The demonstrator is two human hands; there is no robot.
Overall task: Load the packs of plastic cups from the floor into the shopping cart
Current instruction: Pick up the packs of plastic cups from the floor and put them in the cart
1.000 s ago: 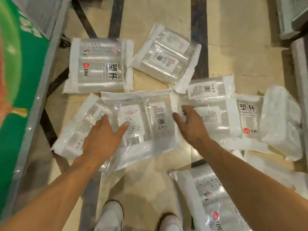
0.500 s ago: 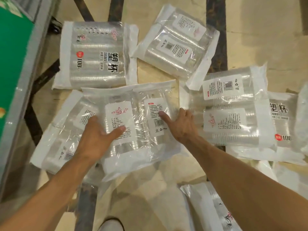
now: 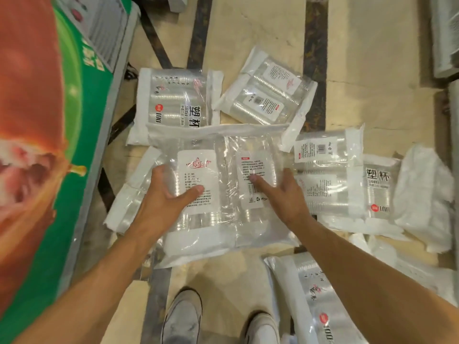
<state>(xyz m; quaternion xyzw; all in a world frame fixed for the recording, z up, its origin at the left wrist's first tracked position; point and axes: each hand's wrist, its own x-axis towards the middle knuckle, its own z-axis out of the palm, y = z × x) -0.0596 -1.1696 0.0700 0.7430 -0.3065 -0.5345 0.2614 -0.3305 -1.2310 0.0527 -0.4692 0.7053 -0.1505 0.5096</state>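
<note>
Clear, white-labelled cup pack point(image 3: 223, 170) | left hand point(image 3: 162, 202), right hand point(image 3: 285, 197): thumbs atop, fingers gripping edges | beige dark-striped floor point(image 3: 248, 33)

Out left of the left hand point(image 3: 161, 202), a big green and orange printed panel point(image 3: 37, 145) in a grey frame fills the edge. The beige floor point(image 3: 248, 33) has dark strips running beyond the hands. Below them are a grey shoe point(image 3: 183, 316) and a paler shoe point(image 3: 263, 328). Up past the right hand point(image 3: 285, 194) stand grey ribbed units point(image 3: 444, 33).
</note>
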